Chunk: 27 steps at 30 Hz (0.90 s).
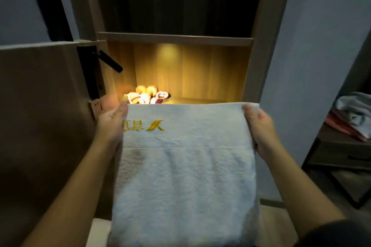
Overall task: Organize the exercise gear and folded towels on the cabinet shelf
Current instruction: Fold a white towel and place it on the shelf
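Note:
A folded white towel (184,166) with a yellow embroidered logo fills the middle of the head view, held flat in front of the lit cabinet shelf (200,100). My left hand (111,124) grips its left edge, thumb on top. My right hand (261,128) grips its right edge the same way. On the shelf's left part lies a heap of small rounded exercise gear (146,95) in yellow, white and dark red, brightly lit and partly hidden behind the towel's far edge.
The open cabinet door (40,106) with a black handle (109,61) stands at the left. Above the lit shelf is a dark compartment (176,0). At the right, a low side table (341,152) carries crumpled clothes (353,114).

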### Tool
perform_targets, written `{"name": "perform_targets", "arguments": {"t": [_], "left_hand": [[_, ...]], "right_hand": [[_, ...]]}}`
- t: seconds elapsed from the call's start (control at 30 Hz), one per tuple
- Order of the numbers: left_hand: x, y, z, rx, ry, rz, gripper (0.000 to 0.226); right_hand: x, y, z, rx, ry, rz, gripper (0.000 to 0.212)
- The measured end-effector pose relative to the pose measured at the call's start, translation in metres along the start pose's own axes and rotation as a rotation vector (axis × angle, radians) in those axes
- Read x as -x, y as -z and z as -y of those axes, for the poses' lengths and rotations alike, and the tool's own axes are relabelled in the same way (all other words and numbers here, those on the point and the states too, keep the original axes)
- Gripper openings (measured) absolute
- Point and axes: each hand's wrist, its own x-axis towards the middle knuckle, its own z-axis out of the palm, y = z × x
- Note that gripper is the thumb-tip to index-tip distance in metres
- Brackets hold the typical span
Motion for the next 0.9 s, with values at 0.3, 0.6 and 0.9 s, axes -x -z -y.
{"name": "perform_targets", "arguments": {"t": [0.3,0.6,0.9], "left_hand": [[-0.025,-0.008,0.130,-0.291,0.330,-0.115,0.038],[-0.032,-0.012,0.209,-0.810,0.693,0.161,0.051],[-0.030,-0.005,0.230,-0.626,1.020,0.109,0.053]], "right_hand": [[-0.021,-0.032,-0.116,0.224,-0.377,-0.036,0.032],[-0.035,-0.037,-0.193,0.432,-0.700,0.068,0.040],[-0.035,-0.041,-0.221,0.472,-0.965,0.100,0.044]]}}
